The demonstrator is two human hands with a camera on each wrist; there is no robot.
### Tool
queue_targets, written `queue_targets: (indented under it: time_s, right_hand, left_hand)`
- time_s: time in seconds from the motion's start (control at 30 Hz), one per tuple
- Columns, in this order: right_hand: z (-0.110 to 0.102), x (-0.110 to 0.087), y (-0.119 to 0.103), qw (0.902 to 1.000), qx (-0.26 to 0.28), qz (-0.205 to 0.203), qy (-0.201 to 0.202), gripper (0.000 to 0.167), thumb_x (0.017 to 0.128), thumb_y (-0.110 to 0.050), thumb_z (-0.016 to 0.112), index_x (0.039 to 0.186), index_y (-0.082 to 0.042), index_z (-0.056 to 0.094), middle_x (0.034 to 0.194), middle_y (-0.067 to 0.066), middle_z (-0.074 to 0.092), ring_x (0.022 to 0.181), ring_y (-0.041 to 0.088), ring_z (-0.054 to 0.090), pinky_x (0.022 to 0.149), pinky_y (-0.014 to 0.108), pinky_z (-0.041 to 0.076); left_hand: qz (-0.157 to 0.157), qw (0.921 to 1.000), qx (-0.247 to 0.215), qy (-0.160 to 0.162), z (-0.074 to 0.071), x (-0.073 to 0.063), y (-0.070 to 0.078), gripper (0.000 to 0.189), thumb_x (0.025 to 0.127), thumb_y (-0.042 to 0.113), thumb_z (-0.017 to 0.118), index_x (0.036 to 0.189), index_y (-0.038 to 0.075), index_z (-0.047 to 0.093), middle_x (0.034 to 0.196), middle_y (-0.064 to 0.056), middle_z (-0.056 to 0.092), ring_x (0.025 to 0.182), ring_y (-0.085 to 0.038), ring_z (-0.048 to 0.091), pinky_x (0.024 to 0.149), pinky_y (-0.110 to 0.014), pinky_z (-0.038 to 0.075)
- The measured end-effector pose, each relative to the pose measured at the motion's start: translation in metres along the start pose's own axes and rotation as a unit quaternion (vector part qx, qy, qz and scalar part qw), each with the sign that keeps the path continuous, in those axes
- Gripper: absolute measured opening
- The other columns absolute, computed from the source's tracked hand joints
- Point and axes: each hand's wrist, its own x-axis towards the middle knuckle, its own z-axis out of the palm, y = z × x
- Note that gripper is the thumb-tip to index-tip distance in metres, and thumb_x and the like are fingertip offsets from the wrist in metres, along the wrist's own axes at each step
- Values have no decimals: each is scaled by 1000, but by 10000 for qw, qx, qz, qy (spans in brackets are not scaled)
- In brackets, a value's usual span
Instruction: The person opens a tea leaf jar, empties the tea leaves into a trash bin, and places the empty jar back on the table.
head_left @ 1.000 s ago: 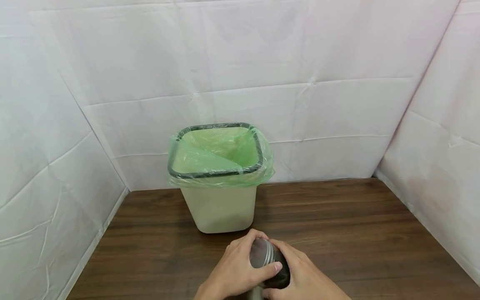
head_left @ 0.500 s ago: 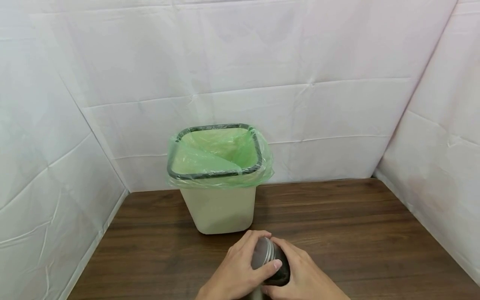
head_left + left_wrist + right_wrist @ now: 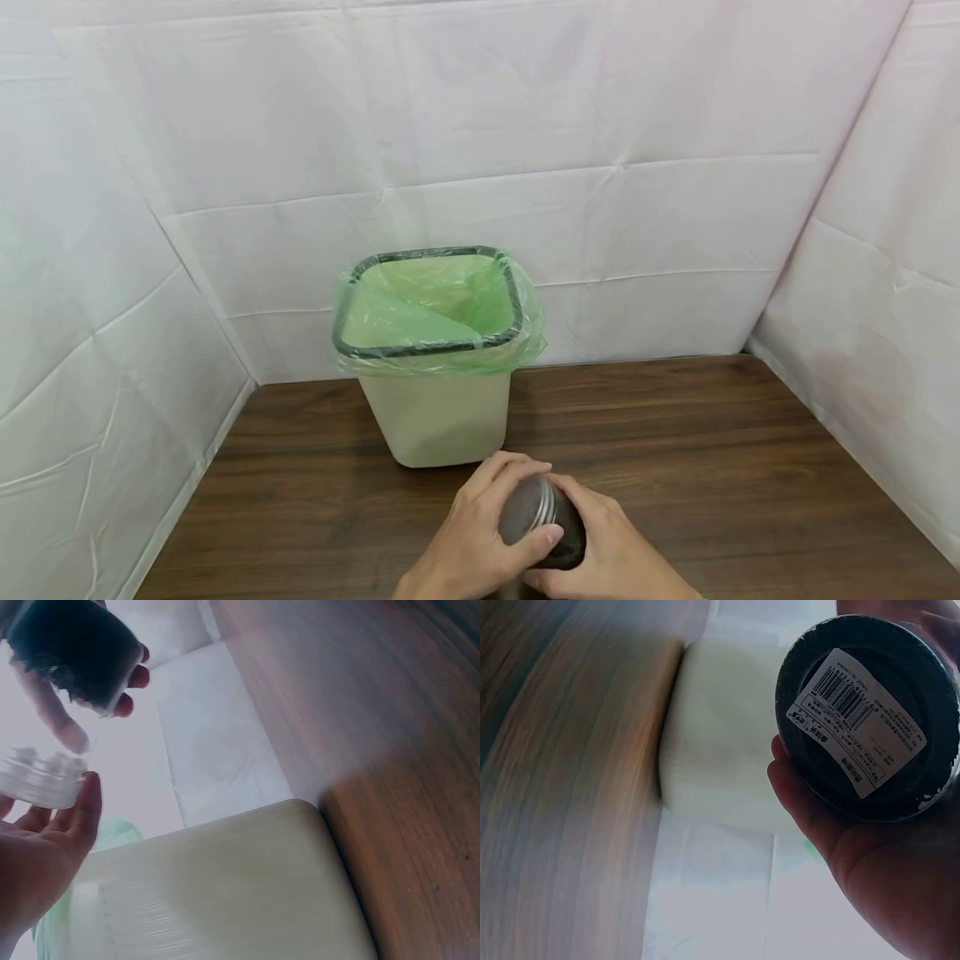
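A clear jar (image 3: 567, 537) with dark contents is held between both hands, tilted, at the bottom middle of the head view. My left hand (image 3: 480, 533) grips its clear ridged lid (image 3: 41, 778), fingers over the far side and thumb across the near side. My right hand (image 3: 611, 546) holds the jar body, fingers and thumb wrapped round it. In the right wrist view the jar's dark round base shows a white barcode label (image 3: 857, 720). Bright light washes out the part between lid and dark contents in the left wrist view, so I cannot tell how the lid sits.
A pale bin (image 3: 450, 417) stands on the dark wood table (image 3: 675, 433), just beyond my hands. Its green bag (image 3: 528, 333) hangs over the rim under a dark frame ring (image 3: 517, 300). White cloth walls (image 3: 480, 108) enclose the back and sides.
The fingers of my left hand have shifted slightly to the right over the lid. The jar has tilted a little and stays between both hands. The bin has not moved.
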Motion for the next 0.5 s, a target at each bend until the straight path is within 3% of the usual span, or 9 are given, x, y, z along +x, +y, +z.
queue_targets:
  time_s: [0.2, 0.33, 0.4, 0.5]
  right_hand:
    - [-3, 0, -7, 9987, 445, -75, -219, 76, 80, -30, 86, 145, -27, 47, 116, -4, 67, 96, 12, 66, 79, 31, 55]
    - [-6, -1, -9, 9935, 1020, -161, -482, 68, 82, -23, 83, 142, -19, 51, 113, 2, 68, 96, 16, 67, 81, 32, 55]
    - [-7, -1, -10, 9869, 1456, -234, -651, 61, 84, -19, 80, 139, -14, 53, 112, 6, 68, 97, 19, 67, 82, 34, 56]
    - [-8, -1, -11, 9691, 2245, -288, -982, 53, 89, -13, 75, 136, -4, 53, 113, 14, 67, 98, 24, 68, 82, 38, 57]
  left_hand:
    - [1064, 9940, -186, 174, -5, 3, 2, 39, 95, 32, 69, 132, 21, 60, 129, 4, 57, 117, -13, 55, 93, -35, 51]
    - [1497, 9877, -435, 89, -8, 5, 7, 36, 96, 30, 65, 129, 16, 61, 130, 2, 59, 117, -14, 55, 95, -34, 50]
    - [1657, 9847, -538, 60, -10, 7, 9, 36, 97, 31, 63, 129, 15, 61, 130, 1, 59, 118, -14, 55, 95, -34, 50]
    - [1960, 9783, -662, 104, -11, 9, 12, 37, 96, 32, 61, 128, 12, 62, 129, -2, 59, 117, -16, 56, 93, -33, 50]
